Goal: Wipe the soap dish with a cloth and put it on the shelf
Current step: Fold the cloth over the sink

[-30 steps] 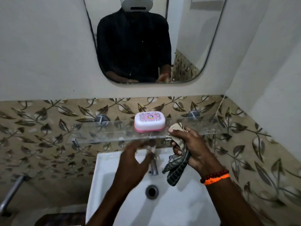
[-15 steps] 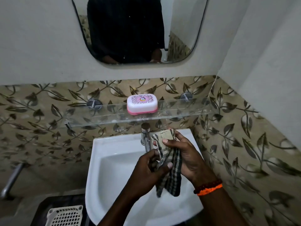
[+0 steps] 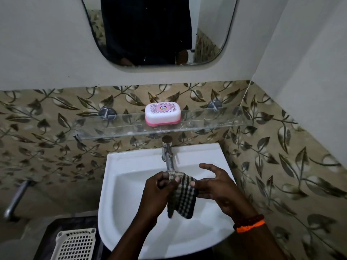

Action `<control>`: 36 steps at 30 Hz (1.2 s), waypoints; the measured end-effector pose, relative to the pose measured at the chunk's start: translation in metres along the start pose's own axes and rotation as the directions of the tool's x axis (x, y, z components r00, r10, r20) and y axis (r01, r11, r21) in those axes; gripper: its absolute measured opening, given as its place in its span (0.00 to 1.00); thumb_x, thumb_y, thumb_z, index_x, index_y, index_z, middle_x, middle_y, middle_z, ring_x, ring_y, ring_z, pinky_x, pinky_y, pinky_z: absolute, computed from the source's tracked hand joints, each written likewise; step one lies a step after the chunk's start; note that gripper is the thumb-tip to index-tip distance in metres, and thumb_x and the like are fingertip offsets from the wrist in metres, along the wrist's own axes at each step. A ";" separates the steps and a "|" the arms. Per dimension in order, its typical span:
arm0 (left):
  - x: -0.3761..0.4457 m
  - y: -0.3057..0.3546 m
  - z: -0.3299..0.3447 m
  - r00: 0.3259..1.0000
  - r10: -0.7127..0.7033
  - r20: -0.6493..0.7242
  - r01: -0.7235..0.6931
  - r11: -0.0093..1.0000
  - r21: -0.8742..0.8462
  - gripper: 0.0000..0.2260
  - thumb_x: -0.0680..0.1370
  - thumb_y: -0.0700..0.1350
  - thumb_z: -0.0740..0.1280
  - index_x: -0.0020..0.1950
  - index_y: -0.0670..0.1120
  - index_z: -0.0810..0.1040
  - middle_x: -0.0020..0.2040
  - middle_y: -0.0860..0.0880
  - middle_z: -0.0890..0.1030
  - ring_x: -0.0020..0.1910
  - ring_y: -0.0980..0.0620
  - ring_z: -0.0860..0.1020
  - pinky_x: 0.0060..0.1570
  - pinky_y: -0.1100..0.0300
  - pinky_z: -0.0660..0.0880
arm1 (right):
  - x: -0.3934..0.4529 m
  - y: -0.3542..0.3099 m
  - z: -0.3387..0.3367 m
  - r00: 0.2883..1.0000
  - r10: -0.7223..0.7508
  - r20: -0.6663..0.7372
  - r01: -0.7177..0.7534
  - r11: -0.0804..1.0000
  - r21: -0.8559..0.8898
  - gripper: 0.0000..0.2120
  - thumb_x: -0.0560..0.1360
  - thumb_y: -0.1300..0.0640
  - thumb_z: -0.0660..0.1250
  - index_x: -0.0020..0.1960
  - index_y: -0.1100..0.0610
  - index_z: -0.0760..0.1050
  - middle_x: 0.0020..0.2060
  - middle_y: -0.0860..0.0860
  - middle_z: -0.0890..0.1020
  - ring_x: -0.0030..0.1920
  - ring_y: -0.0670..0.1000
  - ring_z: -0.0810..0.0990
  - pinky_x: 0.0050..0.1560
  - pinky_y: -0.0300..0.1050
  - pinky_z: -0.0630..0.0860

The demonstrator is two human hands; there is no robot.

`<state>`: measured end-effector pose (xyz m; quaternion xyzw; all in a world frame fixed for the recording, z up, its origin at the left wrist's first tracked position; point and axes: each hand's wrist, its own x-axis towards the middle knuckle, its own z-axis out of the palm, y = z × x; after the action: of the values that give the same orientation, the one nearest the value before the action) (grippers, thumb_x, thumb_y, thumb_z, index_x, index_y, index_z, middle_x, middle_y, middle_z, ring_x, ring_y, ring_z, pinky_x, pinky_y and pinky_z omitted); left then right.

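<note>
One closed soap dish [image 3: 162,114], white-lidded over a pink base so its contents could not be seen, sat upright on the clear shelf [image 3: 206,122] fixed to the leaf-patterned tiles [image 3: 47,117], below the mirror [image 3: 159,30] and above the tap [image 3: 167,154], while a white slotted basket [image 3: 75,244] lay on the floor left of the white basin [image 3: 131,166]. Over that basin, well apart from the dish, the left hand [image 3: 156,194] pinched the top edge of the checked cloth [image 3: 181,196] between thumb and curled fingers, and the right hand [image 3: 216,188], banded in orange at the wrist, touched the cloth with its thumb while its other fingers spread wide and loose.
</note>
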<state>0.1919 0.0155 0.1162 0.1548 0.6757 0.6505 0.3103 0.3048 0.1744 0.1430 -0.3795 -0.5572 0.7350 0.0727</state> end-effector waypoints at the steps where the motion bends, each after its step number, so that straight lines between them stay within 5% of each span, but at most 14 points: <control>1: 0.001 -0.002 -0.001 1.000 -0.006 -0.025 0.006 1.000 0.008 0.03 0.78 0.45 0.75 0.47 0.46 0.86 0.41 0.46 0.89 0.42 0.51 0.88 0.39 0.64 0.80 | -0.001 -0.001 0.000 1.000 -0.024 -0.005 0.024 0.999 -0.031 0.31 0.70 0.69 0.79 0.68 0.55 0.73 0.35 0.59 0.87 0.41 0.55 0.87 0.51 0.54 0.86; 4: 0.005 -0.006 -0.003 0.996 -0.027 -0.084 0.029 0.999 0.025 0.06 0.77 0.45 0.76 0.47 0.43 0.85 0.40 0.44 0.89 0.42 0.47 0.88 0.45 0.55 0.83 | -0.003 -0.003 0.000 0.994 -0.105 0.030 0.108 0.986 -0.124 0.23 0.71 0.68 0.78 0.63 0.53 0.79 0.35 0.59 0.87 0.42 0.52 0.86 0.57 0.51 0.82; 7: 0.006 -0.006 -0.002 0.986 -0.073 -0.149 0.072 0.997 -0.014 0.10 0.75 0.43 0.78 0.51 0.41 0.81 0.38 0.40 0.88 0.36 0.46 0.87 0.39 0.54 0.81 | -0.001 0.000 0.001 0.989 -0.140 0.054 0.148 0.968 -0.203 0.16 0.72 0.68 0.76 0.56 0.54 0.84 0.35 0.57 0.87 0.40 0.49 0.85 0.54 0.45 0.78; 10: 0.005 -0.004 -0.004 0.979 -0.083 -0.188 0.083 0.997 -0.006 0.18 0.73 0.43 0.80 0.58 0.48 0.77 0.48 0.43 0.86 0.37 0.44 0.87 0.38 0.54 0.82 | 0.002 0.003 0.002 0.987 -0.149 0.059 0.160 0.945 -0.287 0.15 0.71 0.71 0.75 0.52 0.56 0.86 0.37 0.62 0.85 0.40 0.50 0.85 0.51 0.48 0.79; 15: 0.006 0.001 -0.008 0.995 -0.044 -0.084 0.050 0.996 0.071 0.18 0.73 0.39 0.80 0.58 0.53 0.82 0.58 0.51 0.82 0.45 0.54 0.87 0.41 0.64 0.82 | 0.002 0.005 0.000 0.987 -0.149 0.053 0.156 0.856 -0.493 0.22 0.64 0.70 0.80 0.55 0.54 0.83 0.44 0.53 0.87 0.43 0.47 0.87 0.49 0.46 0.84; 18: 0.005 0.004 -0.005 0.998 -0.054 0.043 0.054 0.999 -0.002 0.20 0.71 0.32 0.79 0.58 0.48 0.84 0.51 0.45 0.88 0.49 0.44 0.87 0.44 0.54 0.85 | 0.000 0.005 0.001 0.984 -0.172 0.043 0.164 0.787 -0.595 0.18 0.65 0.65 0.81 0.53 0.54 0.84 0.45 0.51 0.88 0.48 0.50 0.87 0.52 0.50 0.84; 23: 0.001 0.001 0.001 0.988 0.050 0.146 -0.095 0.941 0.325 0.27 0.65 0.38 0.85 0.61 0.52 0.83 0.51 0.43 0.87 0.47 0.43 0.85 0.42 0.57 0.83 | -0.002 0.003 0.000 0.977 -0.210 0.023 0.171 0.720 -0.673 0.09 0.66 0.58 0.78 0.45 0.51 0.84 0.38 0.48 0.86 0.39 0.45 0.84 0.41 0.43 0.79; 27: 0.001 0.004 0.007 0.980 0.137 0.143 -0.190 0.858 0.477 0.15 0.69 0.39 0.82 0.54 0.49 0.86 0.48 0.51 0.87 0.45 0.52 0.85 0.46 0.59 0.81 | -0.002 0.004 -0.007 0.977 -0.211 0.042 0.186 0.732 -0.656 0.07 0.66 0.59 0.77 0.43 0.50 0.84 0.38 0.48 0.86 0.40 0.46 0.85 0.43 0.44 0.80; 32: -0.001 0.003 0.013 0.976 0.176 0.129 -0.212 0.907 0.364 0.03 0.76 0.42 0.76 0.48 0.48 0.85 0.36 0.48 0.87 0.32 0.48 0.85 0.36 0.55 0.82 | -0.001 0.007 -0.016 0.981 -0.175 0.086 0.195 0.867 -0.458 0.23 0.65 0.59 0.80 0.56 0.43 0.80 0.46 0.53 0.86 0.44 0.51 0.88 0.47 0.46 0.84; 36: -0.001 -0.007 0.012 0.986 0.165 -0.013 -0.157 0.959 0.234 0.02 0.77 0.42 0.75 0.47 0.48 0.85 0.39 0.47 0.88 0.38 0.45 0.86 0.38 0.55 0.82 | 0.003 0.013 -0.020 0.977 -0.039 0.208 0.103 0.946 -0.307 0.38 0.63 0.65 0.83 0.66 0.44 0.71 0.46 0.56 0.90 0.42 0.52 0.88 0.40 0.41 0.81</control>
<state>0.2015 0.0232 0.1096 0.2338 0.7373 0.5924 0.2251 0.3197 0.1869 0.1285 -0.2902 -0.6855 0.6674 -0.0187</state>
